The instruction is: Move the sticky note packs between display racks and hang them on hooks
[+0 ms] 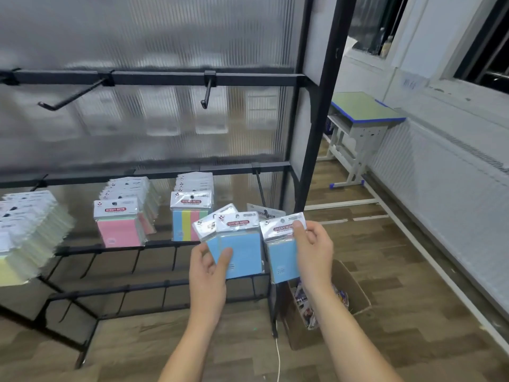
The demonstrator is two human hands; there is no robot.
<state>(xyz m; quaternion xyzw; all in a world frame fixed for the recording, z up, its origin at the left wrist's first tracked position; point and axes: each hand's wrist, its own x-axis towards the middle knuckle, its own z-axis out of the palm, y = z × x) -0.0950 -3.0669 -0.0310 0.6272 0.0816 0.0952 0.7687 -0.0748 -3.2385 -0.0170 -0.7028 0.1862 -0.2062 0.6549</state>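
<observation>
our left hand [210, 267] grips a fanned bunch of blue packs [237, 244], thumb pressed on the front one, while our right hand [312, 249] pinches a single blue pack [282, 249] by its header card, thumb near the hang hole. both loads sit low in front of the display rack [316, 111], just below the right-most hook [260, 193] of the middle rail, where another pack's card seems to hang already (partly hidden behind what we carry).

the main risk, as we judge it, lies in the left-hand fan: the packs overlap loosely in slick wrappers, so a slackened thumb could let the rear ones slide out and drop to the floor [385, 271]. the right-hand pack is pinched at one top corner only, so it may swing and miss the hook tip, or the card hole could tear if we force it on at an angle. the hook tip is also close to our knuckles.

as for containers, an open cardboard box [355, 290] stands on the floor beside the rack's foot, under our right forearm; it holds a jumble of colourful packaged items, too blurred to name. the pink packs [118, 230] and striped packs [190, 216] hang in rows further left.
</observation>
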